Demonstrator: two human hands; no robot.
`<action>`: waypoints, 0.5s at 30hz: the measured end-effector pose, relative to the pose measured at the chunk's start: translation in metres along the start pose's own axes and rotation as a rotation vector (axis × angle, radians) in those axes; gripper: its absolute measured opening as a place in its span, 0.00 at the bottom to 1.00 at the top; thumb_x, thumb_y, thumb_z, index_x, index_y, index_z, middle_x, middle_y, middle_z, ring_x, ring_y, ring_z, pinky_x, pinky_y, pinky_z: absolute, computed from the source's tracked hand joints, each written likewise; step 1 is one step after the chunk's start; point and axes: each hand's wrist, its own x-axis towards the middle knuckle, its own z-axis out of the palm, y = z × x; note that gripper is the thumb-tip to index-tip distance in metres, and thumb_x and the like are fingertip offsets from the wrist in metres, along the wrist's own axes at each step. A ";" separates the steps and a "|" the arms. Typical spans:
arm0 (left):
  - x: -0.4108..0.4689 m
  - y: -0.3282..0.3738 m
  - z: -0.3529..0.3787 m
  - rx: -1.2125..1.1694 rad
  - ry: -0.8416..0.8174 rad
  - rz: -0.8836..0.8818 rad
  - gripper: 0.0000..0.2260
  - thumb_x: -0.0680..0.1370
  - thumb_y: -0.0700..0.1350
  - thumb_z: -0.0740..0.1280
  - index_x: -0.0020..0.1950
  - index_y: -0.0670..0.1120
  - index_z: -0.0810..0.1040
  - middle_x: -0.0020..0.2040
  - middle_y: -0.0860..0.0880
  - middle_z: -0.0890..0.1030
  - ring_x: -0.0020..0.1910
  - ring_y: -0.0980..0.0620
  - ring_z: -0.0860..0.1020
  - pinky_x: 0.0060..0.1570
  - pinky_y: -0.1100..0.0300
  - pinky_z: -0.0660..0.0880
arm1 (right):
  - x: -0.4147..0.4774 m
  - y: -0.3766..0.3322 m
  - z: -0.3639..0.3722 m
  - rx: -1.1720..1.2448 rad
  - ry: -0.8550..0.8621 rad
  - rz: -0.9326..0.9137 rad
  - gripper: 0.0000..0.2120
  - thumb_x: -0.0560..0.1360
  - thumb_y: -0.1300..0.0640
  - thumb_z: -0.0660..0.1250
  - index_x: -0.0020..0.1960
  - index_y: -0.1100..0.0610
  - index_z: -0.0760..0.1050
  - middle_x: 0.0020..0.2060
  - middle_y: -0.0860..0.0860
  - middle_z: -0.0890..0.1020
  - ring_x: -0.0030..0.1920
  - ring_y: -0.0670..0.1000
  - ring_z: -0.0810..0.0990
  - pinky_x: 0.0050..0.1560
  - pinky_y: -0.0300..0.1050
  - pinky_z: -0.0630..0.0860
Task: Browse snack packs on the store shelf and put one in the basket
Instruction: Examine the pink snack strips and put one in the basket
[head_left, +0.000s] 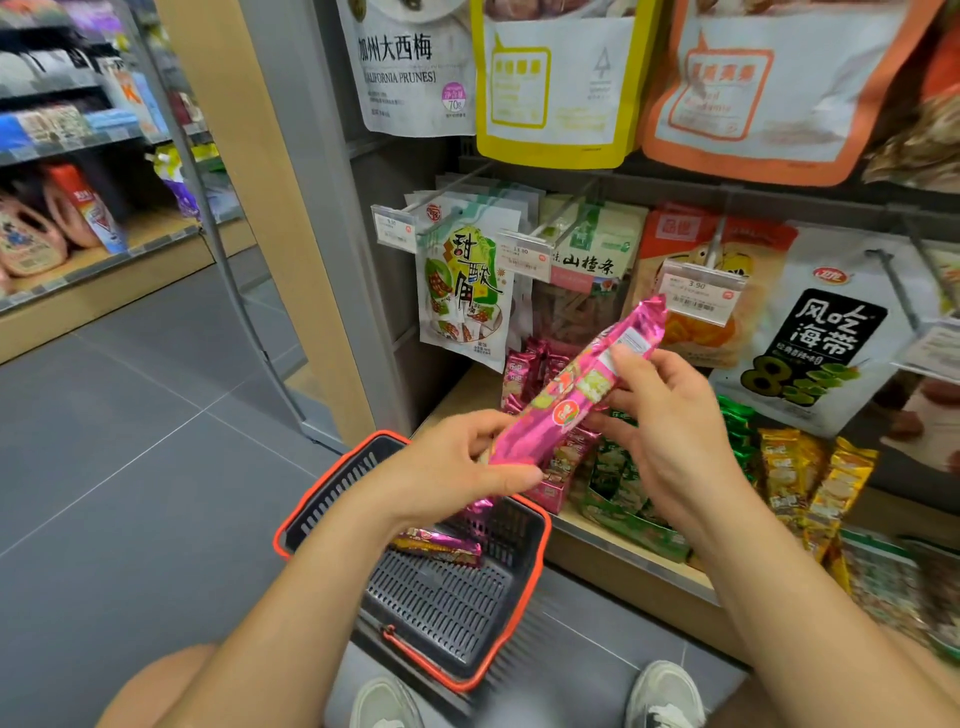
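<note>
Left hand (457, 467): curled round the lower end of the pink snack pack (571, 395), thumb below, fingers above.
Right hand (670, 431): fingers curled behind the upper half, thumb pressed on the white label.
Pack: aloft and slanted, over the far rim of the basket (332, 483), just before the front edge of the shelf (623, 551).
Basket: on the floor, with a similar pack (436, 546) lying inside by the far wall.
Risk, slip: wrapper looks glossy, probably slick; loosening both hands together could drop it outside the rim.
Risk, snag: upper tip near a hanging price tag (698, 293); a careless swing might catch it.
</note>
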 end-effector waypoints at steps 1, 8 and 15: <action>-0.004 0.001 -0.007 0.011 0.003 -0.004 0.15 0.74 0.46 0.73 0.59 0.55 0.77 0.44 0.60 0.85 0.42 0.62 0.81 0.43 0.69 0.74 | 0.001 0.000 -0.004 0.025 -0.001 0.010 0.11 0.78 0.55 0.66 0.59 0.56 0.72 0.41 0.53 0.85 0.41 0.51 0.84 0.39 0.43 0.81; -0.017 0.002 -0.031 0.039 0.307 0.123 0.11 0.69 0.54 0.74 0.50 0.63 0.83 0.47 0.58 0.85 0.47 0.57 0.82 0.47 0.66 0.78 | 0.005 -0.004 -0.026 -0.009 -0.219 0.059 0.20 0.64 0.63 0.77 0.52 0.49 0.77 0.48 0.60 0.84 0.45 0.58 0.86 0.40 0.43 0.82; -0.018 0.003 -0.042 -0.094 0.527 0.196 0.17 0.63 0.49 0.80 0.50 0.56 0.83 0.46 0.54 0.85 0.42 0.56 0.83 0.42 0.66 0.78 | 0.009 -0.001 -0.040 -0.247 -0.190 0.039 0.15 0.58 0.58 0.79 0.42 0.55 0.80 0.46 0.59 0.84 0.43 0.54 0.86 0.39 0.41 0.81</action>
